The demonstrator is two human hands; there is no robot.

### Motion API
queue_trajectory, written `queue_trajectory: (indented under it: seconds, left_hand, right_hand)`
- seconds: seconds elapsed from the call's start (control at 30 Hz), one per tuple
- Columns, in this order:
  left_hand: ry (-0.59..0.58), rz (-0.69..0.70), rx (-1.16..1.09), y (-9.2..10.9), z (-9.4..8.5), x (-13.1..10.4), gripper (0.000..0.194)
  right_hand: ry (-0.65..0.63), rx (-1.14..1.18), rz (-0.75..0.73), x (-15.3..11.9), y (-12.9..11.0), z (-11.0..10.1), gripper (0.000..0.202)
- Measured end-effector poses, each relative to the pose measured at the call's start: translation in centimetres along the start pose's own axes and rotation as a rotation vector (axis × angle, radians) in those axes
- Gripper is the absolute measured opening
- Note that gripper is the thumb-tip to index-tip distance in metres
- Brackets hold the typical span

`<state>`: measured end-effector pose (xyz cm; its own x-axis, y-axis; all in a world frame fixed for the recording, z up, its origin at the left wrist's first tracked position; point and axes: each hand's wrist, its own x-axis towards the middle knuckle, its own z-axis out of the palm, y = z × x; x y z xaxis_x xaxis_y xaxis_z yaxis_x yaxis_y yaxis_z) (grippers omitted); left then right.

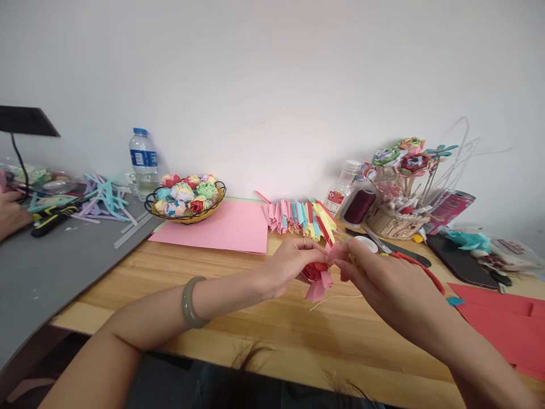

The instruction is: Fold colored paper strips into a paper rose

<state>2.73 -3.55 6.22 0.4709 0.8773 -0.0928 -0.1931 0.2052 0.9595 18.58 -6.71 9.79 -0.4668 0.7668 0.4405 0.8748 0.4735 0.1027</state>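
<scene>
Your left grip (283, 267) holds the paper flower (313, 272) above the tabletop (238, 324) toward one o'clock, its red folds bunched, pink ends flaring at six o'clock. Your right grip (383, 275), pinched narrow, holds a pink strip (335, 251); seemingly petal-shaping, calling for light, steady pressure.

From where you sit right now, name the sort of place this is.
Probably a paper-craft workspace: a basket of folded paper flowers, a spool of dark thread and red paper sheets share the tabletop.
</scene>
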Motion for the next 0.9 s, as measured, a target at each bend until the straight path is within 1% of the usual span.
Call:
queue_trajectory:
  seconds: [0.1,0.17,0.3,0.57,0.9]
  left_hand:
    - [0.016,0.001,0.016,0.1,0.0,0.0,0.012]
    - [0.023,0.002,0.024,0.1,0.0,0.0,0.012]
    - [0.024,0.007,0.028,0.0,0.0,0.0,0.012]
    - [0.024,0.003,0.031,0.1,0.1,0.0,0.013]
    - [0.018,-0.014,0.019,0.3,0.1,-0.1,0.013]
  right_hand:
    - [-0.056,-0.035,-0.036,0.1,0.0,0.2,0.016]
    - [-0.059,-0.075,-0.031,0.1,0.1,0.3,0.016]
    - [-0.07,-0.138,-0.009,0.1,0.1,0.3,0.019]
    - [-0.138,-0.214,0.047,0.0,-0.1,0.4,0.019]
    - [-0.124,-0.345,0.071,0.1,-1.0,0.4,0.012]
